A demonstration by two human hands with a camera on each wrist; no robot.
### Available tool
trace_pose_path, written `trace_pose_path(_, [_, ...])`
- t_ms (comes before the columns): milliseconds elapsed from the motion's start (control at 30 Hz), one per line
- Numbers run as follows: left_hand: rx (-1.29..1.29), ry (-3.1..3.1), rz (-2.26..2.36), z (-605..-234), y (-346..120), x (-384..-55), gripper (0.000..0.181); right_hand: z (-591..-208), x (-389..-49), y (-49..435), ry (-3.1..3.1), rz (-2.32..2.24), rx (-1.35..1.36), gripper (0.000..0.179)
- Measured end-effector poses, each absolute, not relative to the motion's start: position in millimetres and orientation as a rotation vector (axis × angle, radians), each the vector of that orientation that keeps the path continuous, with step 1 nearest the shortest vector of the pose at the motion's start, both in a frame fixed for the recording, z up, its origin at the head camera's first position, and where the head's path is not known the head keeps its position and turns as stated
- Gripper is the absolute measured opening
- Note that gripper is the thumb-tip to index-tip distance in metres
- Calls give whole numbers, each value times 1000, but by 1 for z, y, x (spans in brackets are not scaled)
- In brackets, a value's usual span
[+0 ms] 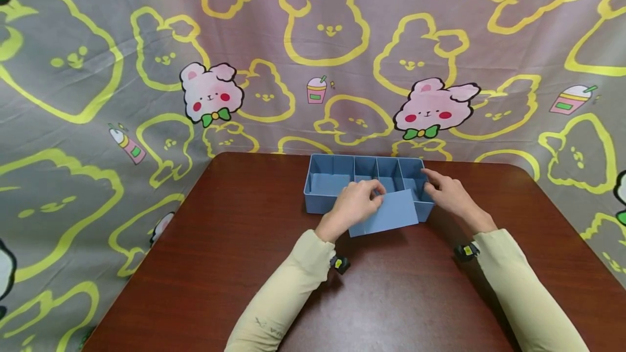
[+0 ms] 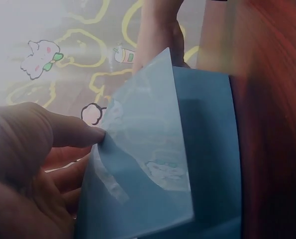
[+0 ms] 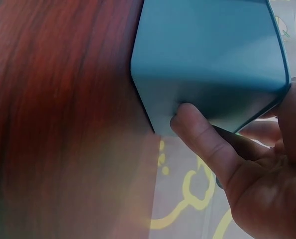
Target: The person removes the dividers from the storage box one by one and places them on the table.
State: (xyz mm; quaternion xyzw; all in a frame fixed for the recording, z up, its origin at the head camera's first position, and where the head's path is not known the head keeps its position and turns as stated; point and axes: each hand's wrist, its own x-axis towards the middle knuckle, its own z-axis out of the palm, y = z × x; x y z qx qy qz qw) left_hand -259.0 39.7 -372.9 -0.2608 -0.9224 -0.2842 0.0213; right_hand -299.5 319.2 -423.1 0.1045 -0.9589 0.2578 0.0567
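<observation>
A blue divided box stands on the table near its far edge, its top uncovered and several compartments showing. My left hand pinches a thin, flat blue panel between thumb and fingers. The panel is tilted in front of the box and covers part of its front wall; in the left wrist view its glossy face shows reflections. At the box's right end is my right hand, holding the end wall. One finger presses the outside of that wall in the right wrist view, while the thumb reaches over the rim.
The dark brown wooden table extends in front of the box and to both sides. Behind it hangs a patterned cloth with cartoon bears and yellow outlines. Both wrists carry small dark cameras.
</observation>
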Motion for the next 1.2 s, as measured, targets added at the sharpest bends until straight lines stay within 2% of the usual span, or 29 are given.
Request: trace_pose_path(1200, [-1000, -2993, -722, -412, 80, -255, 18, -421, -299, 316, -2914, 771, 268, 51])
